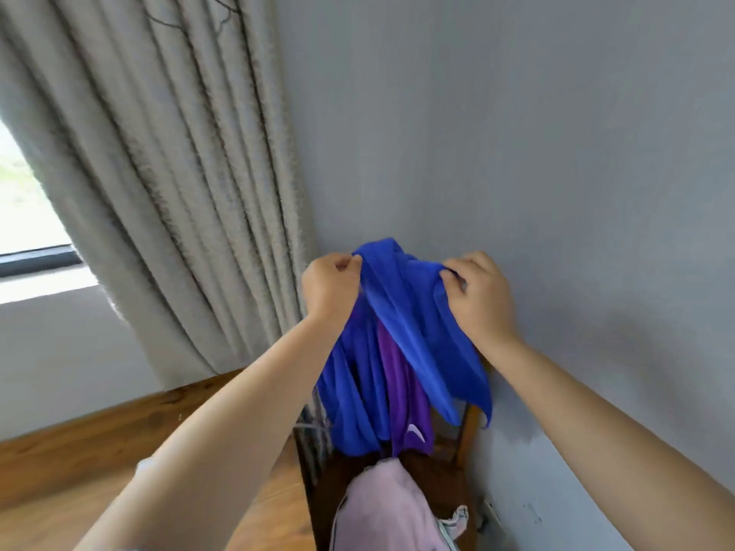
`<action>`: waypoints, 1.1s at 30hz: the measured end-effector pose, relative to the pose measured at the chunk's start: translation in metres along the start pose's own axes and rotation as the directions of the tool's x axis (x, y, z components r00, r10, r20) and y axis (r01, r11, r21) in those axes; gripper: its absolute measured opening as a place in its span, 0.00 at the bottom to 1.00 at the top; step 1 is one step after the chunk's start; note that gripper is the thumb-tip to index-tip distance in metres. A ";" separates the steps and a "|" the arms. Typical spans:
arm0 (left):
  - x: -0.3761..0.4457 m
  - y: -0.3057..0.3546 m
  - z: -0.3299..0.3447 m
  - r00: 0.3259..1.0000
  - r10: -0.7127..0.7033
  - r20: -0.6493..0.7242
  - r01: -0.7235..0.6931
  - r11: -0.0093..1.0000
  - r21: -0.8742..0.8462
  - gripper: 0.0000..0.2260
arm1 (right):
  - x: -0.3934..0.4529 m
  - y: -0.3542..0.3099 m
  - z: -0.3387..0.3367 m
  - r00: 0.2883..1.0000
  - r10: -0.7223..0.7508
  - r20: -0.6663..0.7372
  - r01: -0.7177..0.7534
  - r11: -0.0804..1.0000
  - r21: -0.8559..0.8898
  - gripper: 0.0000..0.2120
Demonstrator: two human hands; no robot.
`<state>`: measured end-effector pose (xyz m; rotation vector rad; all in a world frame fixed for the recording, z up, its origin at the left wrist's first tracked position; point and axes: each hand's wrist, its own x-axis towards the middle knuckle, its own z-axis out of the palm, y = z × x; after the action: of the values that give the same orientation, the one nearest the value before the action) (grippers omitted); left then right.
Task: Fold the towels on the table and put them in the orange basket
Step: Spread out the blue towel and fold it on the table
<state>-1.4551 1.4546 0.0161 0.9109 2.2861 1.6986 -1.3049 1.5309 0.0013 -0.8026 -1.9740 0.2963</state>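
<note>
A bright blue towel (401,312) hangs in the air in front of the grey wall, bunched in long folds. My left hand (330,288) grips its top left edge and my right hand (477,296) grips its top right edge, both at about the same height. A purple cloth (405,399) with a small white mark hangs down within the blue folds. Below them a pale pink towel (382,507) lies heaped on a dark wooden table (437,467). No orange basket is in view.
A grey wall (557,153) rises right behind the table. A beige curtain (179,192) hangs at the left beside a window (24,200). Wooden floor (99,451) spreads to the left of the table.
</note>
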 end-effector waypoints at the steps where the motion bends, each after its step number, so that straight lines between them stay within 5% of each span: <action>1: -0.008 -0.003 -0.022 0.999 -0.013 -0.034 0.013 1.000 0.000 0.15 | -0.005 -0.018 0.001 1.000 -0.020 0.006 0.020 1.000 0.018 0.07; 5: -0.060 -0.036 -0.137 0.978 0.008 -0.208 0.020 0.991 0.134 0.13 | -0.050 -0.105 0.013 0.995 -0.092 0.037 0.088 0.991 0.103 0.07; 14: -0.166 -0.123 -0.360 0.880 -0.106 -0.463 0.280 0.903 0.326 0.13 | -0.169 -0.273 0.068 0.943 -0.221 0.247 0.137 0.939 0.315 0.08; 23: -0.221 -0.204 -0.473 0.727 -0.252 -0.639 0.493 0.839 0.230 0.13 | -0.234 -0.353 0.143 0.839 -0.352 0.415 0.181 0.900 0.396 0.08; 29: -0.204 -0.259 -0.529 0.587 -0.425 -0.689 0.674 0.727 0.126 0.13 | -0.231 -0.367 0.218 0.809 -0.256 0.529 0.046 0.925 0.377 0.09; 33: -0.150 -0.282 -0.544 0.584 -0.484 -0.652 0.738 0.651 0.177 0.16 | -0.207 -0.367 0.277 0.772 -0.162 0.615 -0.041 0.952 0.303 0.10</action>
<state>-1.6905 0.8784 -0.0865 -0.4916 2.9017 1.2099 -1.6225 1.1529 -0.0983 -0.4585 -2.4904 0.9100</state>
